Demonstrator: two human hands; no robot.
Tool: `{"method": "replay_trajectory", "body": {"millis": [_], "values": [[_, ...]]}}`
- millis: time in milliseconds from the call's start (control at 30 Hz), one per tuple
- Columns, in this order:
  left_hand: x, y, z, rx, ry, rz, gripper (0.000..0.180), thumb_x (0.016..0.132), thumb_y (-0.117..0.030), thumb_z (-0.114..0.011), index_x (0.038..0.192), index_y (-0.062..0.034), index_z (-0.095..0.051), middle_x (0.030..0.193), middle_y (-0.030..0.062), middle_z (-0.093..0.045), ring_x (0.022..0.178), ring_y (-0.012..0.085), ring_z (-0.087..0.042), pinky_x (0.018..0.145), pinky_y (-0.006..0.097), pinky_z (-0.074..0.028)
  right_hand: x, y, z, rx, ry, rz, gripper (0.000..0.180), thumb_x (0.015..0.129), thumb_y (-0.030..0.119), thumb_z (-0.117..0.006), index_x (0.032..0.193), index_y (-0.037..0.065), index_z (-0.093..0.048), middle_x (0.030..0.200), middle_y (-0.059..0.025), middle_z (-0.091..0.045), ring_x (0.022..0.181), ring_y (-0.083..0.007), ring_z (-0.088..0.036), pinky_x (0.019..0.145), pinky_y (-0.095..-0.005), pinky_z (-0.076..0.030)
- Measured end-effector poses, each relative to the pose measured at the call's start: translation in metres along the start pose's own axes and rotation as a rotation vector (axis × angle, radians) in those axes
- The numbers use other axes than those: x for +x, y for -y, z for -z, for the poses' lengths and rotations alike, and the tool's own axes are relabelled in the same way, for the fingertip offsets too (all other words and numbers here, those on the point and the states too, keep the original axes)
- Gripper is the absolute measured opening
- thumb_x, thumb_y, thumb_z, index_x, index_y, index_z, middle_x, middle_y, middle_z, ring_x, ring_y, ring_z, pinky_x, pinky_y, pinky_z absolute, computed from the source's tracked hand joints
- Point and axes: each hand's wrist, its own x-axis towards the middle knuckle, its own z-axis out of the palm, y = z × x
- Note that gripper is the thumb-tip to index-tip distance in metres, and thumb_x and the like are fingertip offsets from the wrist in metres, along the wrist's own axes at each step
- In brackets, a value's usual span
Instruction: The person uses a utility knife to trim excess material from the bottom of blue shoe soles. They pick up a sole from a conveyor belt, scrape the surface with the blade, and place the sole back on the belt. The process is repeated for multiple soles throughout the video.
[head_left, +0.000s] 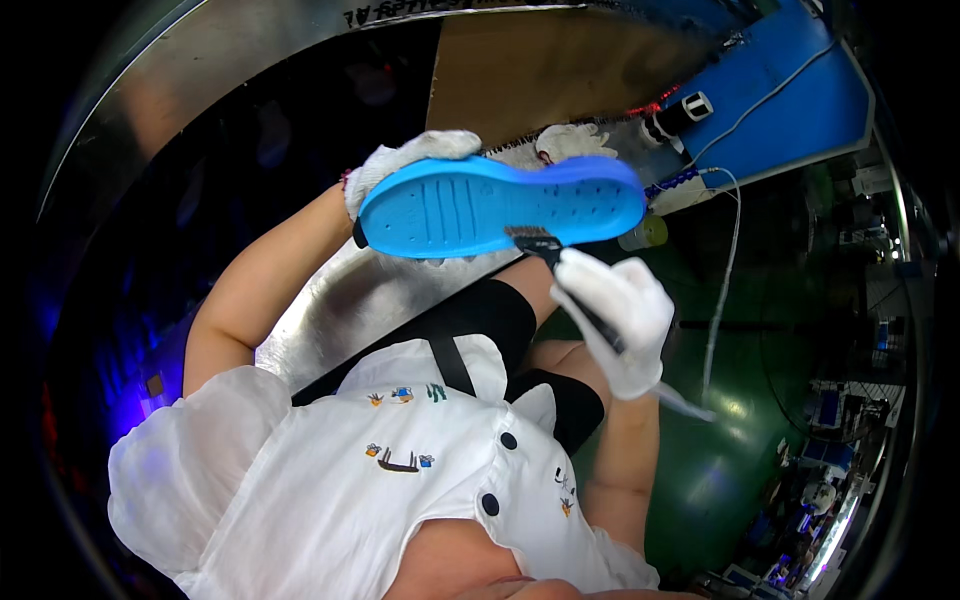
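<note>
My left hand point(410, 152), in a white glove, is closed round the far left edge of a blue shoe sole point(455, 205) and holds it up in front of me. The sole's broad face, with grooves and small holes, is turned toward the camera. My right hand point(628, 305), gloved in white too, is wrapped round the black handle of a small flat brush point(537, 243). Its dark bristles meet the sole's near edge around the middle. Part of the left fingers is hidden behind the sole.
Beneath the sole runs a shiny metal surface point(345, 300). Beyond it lie a brown board point(560, 75) and a white glove point(575, 141). A black-and-white cylinder point(680, 117) stands near a blue panel point(790, 90). A pale tube point(735, 230) hangs over the green floor point(720, 400).
</note>
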Motion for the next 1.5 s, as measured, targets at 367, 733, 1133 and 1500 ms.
{"method": "replay_trajectory", "body": {"millis": [367, 733, 1133, 1500], "values": [[-0.031, 0.037, -0.090, -0.528, 0.021, -0.173, 0.071, 0.075, -0.035, -0.068, 0.131, 0.0037, -0.049, 0.118, 0.0142, -0.062, 0.110, 0.0266, -0.060, 0.098, 0.039, -0.047, -0.004, 0.004, -0.042, 0.500, -0.702, -0.743, 0.017, 0.081, 0.000, -0.071, 0.097, -0.001, -0.067, 0.089, -0.0038, -0.067, 0.080, -0.0093, -0.061, 0.072, -0.0236, -0.049], [-0.038, 0.015, -0.100, -0.548, -0.101, -0.283, 0.091, 0.067, -0.024, -0.072, 0.146, -0.0092, -0.030, 0.132, 0.0177, -0.051, 0.123, 0.0350, -0.051, 0.106, 0.049, -0.043, -0.011, 0.016, -0.050, 0.447, -0.544, -0.684, 0.015, 0.083, -0.001, -0.068, 0.098, -0.002, -0.065, 0.092, -0.0048, -0.067, 0.078, -0.0087, -0.061, 0.070, -0.0223, -0.049], [-0.074, 0.023, -0.079, -0.475, -0.025, -0.471, 0.093, 0.074, -0.058, -0.066, 0.142, -0.0025, -0.037, 0.131, 0.0178, -0.054, 0.114, 0.0325, -0.058, 0.099, 0.045, -0.047, -0.017, 0.025, -0.033, 0.407, -0.681, -0.589, 0.013, 0.083, -0.002, -0.063, 0.095, -0.005, -0.065, 0.087, -0.0082, -0.064, 0.078, -0.0157, -0.060, 0.072, -0.0277, -0.048], [-0.165, -0.289, 0.021, 0.685, -1.028, -0.516, 0.067, 0.092, -0.056, -0.052, 0.145, -0.0183, -0.034, 0.147, 0.0078, -0.043, 0.133, 0.0236, -0.039, 0.115, 0.038, -0.029, -0.013, 0.043, -0.063, 0.811, -0.563, -0.675, 0.020, 0.083, -0.001, -0.068, 0.103, -0.004, -0.063, 0.094, -0.0051, -0.064, 0.084, -0.0107, -0.061, 0.075, -0.0221, -0.049]]}}
